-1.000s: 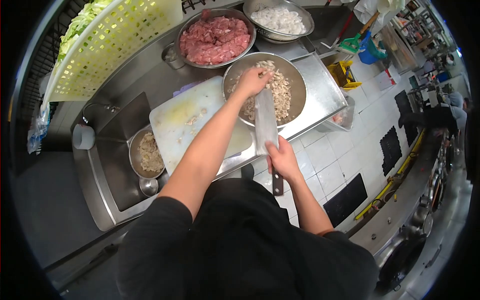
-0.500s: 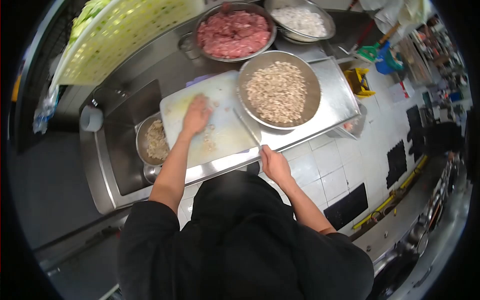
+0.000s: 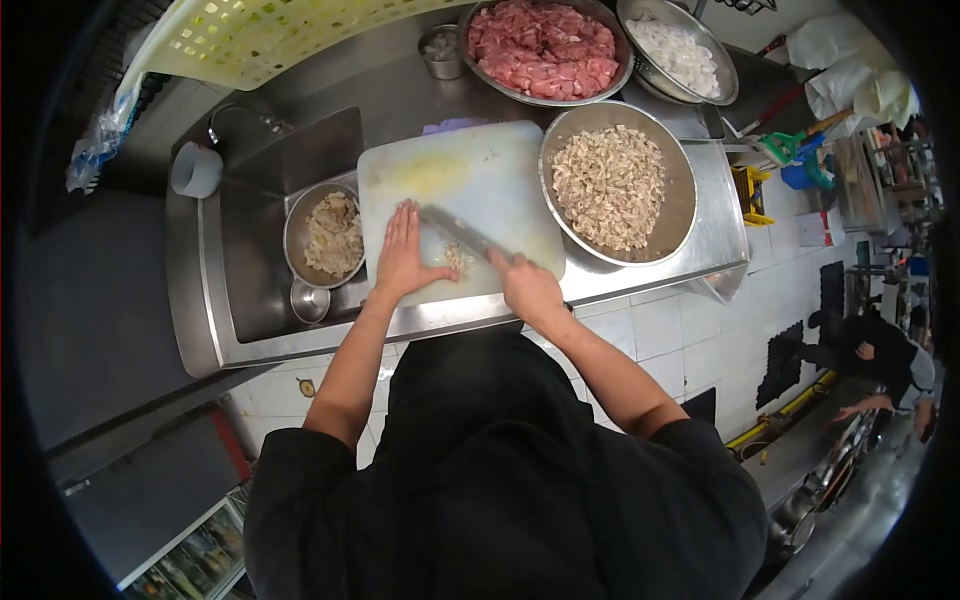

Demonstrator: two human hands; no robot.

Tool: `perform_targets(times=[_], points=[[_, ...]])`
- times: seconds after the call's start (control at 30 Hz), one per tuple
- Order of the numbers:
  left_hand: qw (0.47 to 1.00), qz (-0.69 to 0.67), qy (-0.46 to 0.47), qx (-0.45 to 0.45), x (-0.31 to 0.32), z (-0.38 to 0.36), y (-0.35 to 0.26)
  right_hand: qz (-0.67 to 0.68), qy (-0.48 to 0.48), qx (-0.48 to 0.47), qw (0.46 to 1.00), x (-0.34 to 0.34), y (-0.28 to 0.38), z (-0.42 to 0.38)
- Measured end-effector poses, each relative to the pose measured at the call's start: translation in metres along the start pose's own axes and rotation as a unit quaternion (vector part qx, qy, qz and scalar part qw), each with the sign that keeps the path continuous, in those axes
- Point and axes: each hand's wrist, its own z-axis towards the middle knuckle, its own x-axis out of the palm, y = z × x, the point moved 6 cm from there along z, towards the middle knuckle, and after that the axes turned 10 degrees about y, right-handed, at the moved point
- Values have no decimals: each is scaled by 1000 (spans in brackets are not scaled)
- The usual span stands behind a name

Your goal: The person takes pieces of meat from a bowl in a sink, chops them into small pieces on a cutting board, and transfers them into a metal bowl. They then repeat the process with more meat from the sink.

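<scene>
My left hand (image 3: 405, 255) lies flat and open on the white cutting board (image 3: 480, 170), fingers spread, beside a small heap of chopped pale pieces (image 3: 458, 258). My right hand (image 3: 528, 285) grips the handle of a cleaver (image 3: 455, 228), whose blade lies across the board toward the left hand. To the right of the board stands a wide steel bowl of chopped pale pieces (image 3: 612, 185).
A small steel bowl of scraps (image 3: 328, 235) and a ladle (image 3: 308, 300) sit in the sink at left. Behind the board are a bowl of raw pink meat (image 3: 545, 45) and a bowl of white pieces (image 3: 685, 55). A yellow basket (image 3: 260, 30) hangs at the back left. Another person (image 3: 880, 360) is at the far right.
My left hand moved from the big bowl down onto the board. The cleaver came from over the bowl onto the board, sweeping the small heap together. The view shifted.
</scene>
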Motion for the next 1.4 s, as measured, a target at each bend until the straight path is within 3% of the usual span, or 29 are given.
perform_targets(times=[0.07,0.1,0.17,0.2,0.23,0.3,0.33,0.4,0.43,0.5,0.53,0.67,0.77,0.83,0.93,0.97,1.0,1.03,1.07,1.13,1.17,1.23,1.33,1.4], points=[[1000,-1,-7,3,-5,10,-3,119,51,10,992,-9,1,-19],[1000,2,-12,6,-8,12,-6,118,53,12,992,2,-7,-23],[999,-8,17,42,-7,12,-24,257,-77,-7,963,20,-32,-37],[996,-15,41,77,-3,13,-36,257,-76,-5,963,24,-40,-44],[996,-15,41,77,7,12,-43,364,-38,24,930,32,-52,-48],[982,-95,14,165,23,3,-62,527,42,88,844,42,-61,-61],[982,-93,14,166,25,4,-61,528,40,87,844,44,-62,-63],[984,-121,-47,126,23,-1,-54,614,54,134,776,62,-65,-71],[984,-121,-44,124,25,-1,-55,633,43,137,761,67,-62,-72],[985,-80,-152,-1,16,-6,-42,639,57,136,755,70,-51,-69],[985,-77,-152,-3,22,-7,-46,645,67,133,749,71,-43,-65],[986,-87,-123,-71,49,2,-77,592,130,81,791,89,-7,-32],[970,-138,-174,-101,46,14,-84,617,161,45,769,79,20,-18],[921,-258,-253,-144,39,19,-73,614,144,30,776,74,21,-16],[903,-292,-302,-85,6,28,-106,602,81,6,794,58,4,-23],[904,-295,-300,-78,-8,36,-122,545,-31,-22,837,51,-10,-26],[896,-316,-311,-7,-29,50,-151,477,-140,-47,866,41,-20,-37],[882,-337,-323,63,-44,66,-179,542,-117,10,832,14,-28,-56],[877,-362,-301,94,-51,88,-200,535,-124,11,836,-4,-36,-71],[855,-439,-251,117,-54,140,-243,600,-175,103,774,-15,-63,-109],[837,-490,-219,107,-48,166,-257,550,-199,127,801,-10,-80,-129],[899,-424,-71,83,-8,237,-267,495,-232,148,824,-6,-92,-162],[923,-343,-71,160,-49,251,-289,408,-169,153,884,4,-84,-199],[935,-317,-31,156,-74,245,-295,374,-123,127,911,22,-73,-195]])
